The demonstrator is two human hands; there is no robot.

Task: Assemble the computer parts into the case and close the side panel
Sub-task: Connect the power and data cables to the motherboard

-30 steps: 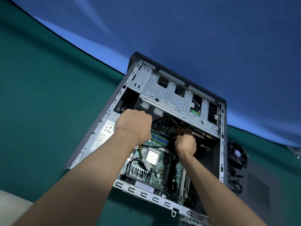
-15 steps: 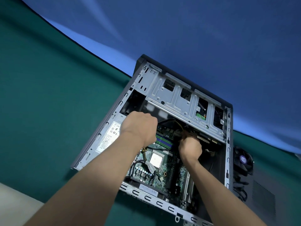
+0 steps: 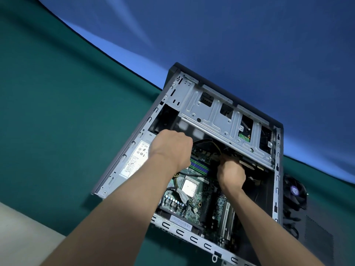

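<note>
Shifting slightly rightward and lower in view since a second ago: open computer case point(image 3: 226, 112), both hands keeping their places inside it, so probably head motion, not hand motion.

Lying on its side on green-covered surface point(image 3: 57, 112), open face up, long axis running from near-left corner toward far-right. Motherboard point(image 3: 199, 200) already sitting on case floor, bare processor socket point(image 3: 189, 188) near its middle, coloured memory slots point(image 3: 199, 166) farther back, silver drive cage point(image 3: 221, 120) spanning far end, power supply point(image 3: 134, 160) along left wall.

Reaching in from left: left hand point(image 3: 171, 148), fingers curling down past memory slots; contents of that grip hidden behind back of hand, so not telling whether holding anything. Reaching in from right: right hand point(image 3: 231, 174), grip narrow, fingers bunching around yellow and black cables point(image 3: 217, 152) just beneath drive cage edge, probably seating a connector.

Key relation: cable bundle lying just beyond and slightly left of right hand's knuckles, between both hands, running roughly across case width toward left hand. Right hand nearer to it.

Waiting outside case, just beside right wall: cooler fan point(image 3: 294, 192) with its own wires, and dark side panel point(image 3: 318, 235) flat on surface, near right edge of view. Judging task far from finished: cooler unmounted, panel off.
</note>
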